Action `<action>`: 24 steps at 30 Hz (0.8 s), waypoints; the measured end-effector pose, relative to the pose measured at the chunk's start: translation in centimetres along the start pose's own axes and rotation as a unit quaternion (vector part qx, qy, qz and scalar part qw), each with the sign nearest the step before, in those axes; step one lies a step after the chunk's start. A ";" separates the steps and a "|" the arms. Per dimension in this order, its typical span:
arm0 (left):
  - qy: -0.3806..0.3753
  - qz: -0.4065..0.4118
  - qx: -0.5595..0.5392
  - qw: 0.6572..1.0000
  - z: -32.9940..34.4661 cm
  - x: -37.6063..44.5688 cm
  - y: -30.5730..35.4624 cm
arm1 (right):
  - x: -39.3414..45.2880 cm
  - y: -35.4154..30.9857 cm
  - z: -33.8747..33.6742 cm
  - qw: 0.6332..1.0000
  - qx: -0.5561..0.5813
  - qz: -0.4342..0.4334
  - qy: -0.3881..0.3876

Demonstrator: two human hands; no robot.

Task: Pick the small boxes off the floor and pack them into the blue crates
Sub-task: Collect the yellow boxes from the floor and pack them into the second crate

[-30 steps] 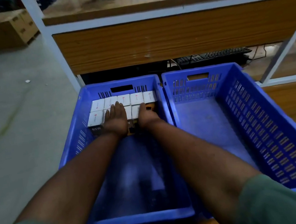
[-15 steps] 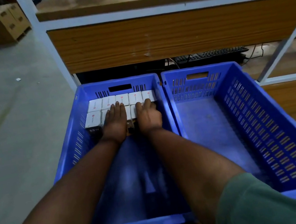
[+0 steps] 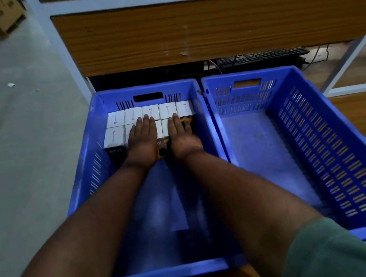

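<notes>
1. Nearest you: both forearms reach forward into the left blue crate point(image 3: 84, 185), green sleeves at the frame's bottom edge. The crate's near floor is bare.

2. Your left hand point(image 3: 142, 140) lies flat, fingers straight and together, palm down on the second row of small boxes point(image 3: 149, 113). It grips nothing.

3. Your right hand point(image 3: 181, 136) lies the same way just beside it, fingers straight, pressing the box tops near the crate's right wall. It holds nothing either.

4. The boxes sit at the far end of the left crate: a back row of five against the end wall, a second row in front, partly under your hands. How many are in that second row I cannot tell.

5. Step in hand, as I judge it: seating and squaring the second row against the first.

6. The right blue crate point(image 3: 321, 140) stands touching the left one, with nothing in it.

7. Next move calls for lifting both hands clear without dragging boxes, then fetching more from the floor point(image 3: 10, 141); none show in view there.

8. Farthest: a wooden bench point(image 3: 207, 24) and a keyboard point(image 3: 260, 56) beneath it.
</notes>
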State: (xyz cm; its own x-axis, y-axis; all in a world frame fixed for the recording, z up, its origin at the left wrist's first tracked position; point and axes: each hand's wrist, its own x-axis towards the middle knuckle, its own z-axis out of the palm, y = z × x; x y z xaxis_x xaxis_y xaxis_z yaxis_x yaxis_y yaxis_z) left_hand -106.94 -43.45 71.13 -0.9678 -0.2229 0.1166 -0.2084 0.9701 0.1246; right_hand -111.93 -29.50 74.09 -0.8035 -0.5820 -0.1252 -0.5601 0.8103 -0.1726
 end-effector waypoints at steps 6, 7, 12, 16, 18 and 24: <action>-0.010 -0.013 -0.009 1.000 -0.6 -0.2 0.3 | -0.5 -0.1 -0.5 1.000 -0.009 0.001 -0.005; -0.012 -0.014 -0.013 1.000 -0.8 -0.4 0.3 | -0.5 -0.1 -0.7 1.000 -0.009 0.003 -0.015; 0.015 0.004 0.005 1.000 -2.1 -1.2 0.7 | -0.3 0.2 -1.5 0.997 0.058 0.004 -0.047; -0.032 -0.017 0.025 0.999 -4.2 -1.3 1.3 | -0.4 0.0 -2.7 0.998 0.050 -0.005 -0.034; -0.045 -0.023 0.027 0.998 -5.1 -1.2 1.4 | -0.5 -0.3 -3.5 0.999 0.041 -0.011 -0.017; 0.033 0.027 -0.058 0.997 -8.0 -4.2 0.8 | -4.8 -1.7 -6.3 0.986 0.098 -0.037 0.130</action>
State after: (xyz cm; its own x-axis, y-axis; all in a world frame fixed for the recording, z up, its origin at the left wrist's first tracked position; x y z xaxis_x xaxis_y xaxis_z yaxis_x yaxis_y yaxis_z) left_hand -101.94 -42.50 78.65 -0.9654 -0.1792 0.1896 -0.1342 0.9643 0.2283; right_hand -108.39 -27.69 81.13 -0.8004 -0.5818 0.1448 -0.5902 0.7220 -0.3611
